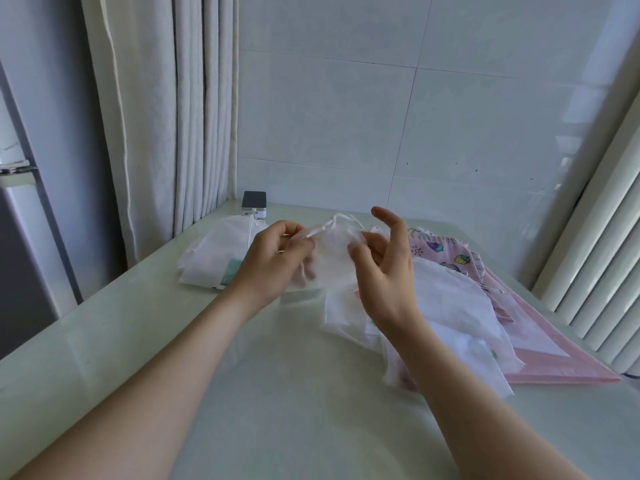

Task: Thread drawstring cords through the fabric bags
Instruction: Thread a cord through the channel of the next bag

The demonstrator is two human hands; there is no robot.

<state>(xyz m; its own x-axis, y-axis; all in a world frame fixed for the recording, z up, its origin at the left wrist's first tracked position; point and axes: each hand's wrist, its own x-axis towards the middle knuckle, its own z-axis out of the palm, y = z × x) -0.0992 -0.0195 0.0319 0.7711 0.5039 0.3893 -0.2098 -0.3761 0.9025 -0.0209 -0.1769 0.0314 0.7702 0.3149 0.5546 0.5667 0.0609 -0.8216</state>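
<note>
A thin white fabric bag hangs above the table between my hands, blurred by motion. My left hand pinches its upper left edge together with a white drawstring cord that loops over the bag's top. My right hand is at the bag's right edge, thumb and a finger touching the fabric, the other fingers spread upward. A small metal tool seems to glint in my left fingers, too small to tell.
A pile of white bags lies at the left. Further white bags lie at the right, over a pink printed fabric and a pink sheet. A small device sits at the pale green table's back edge.
</note>
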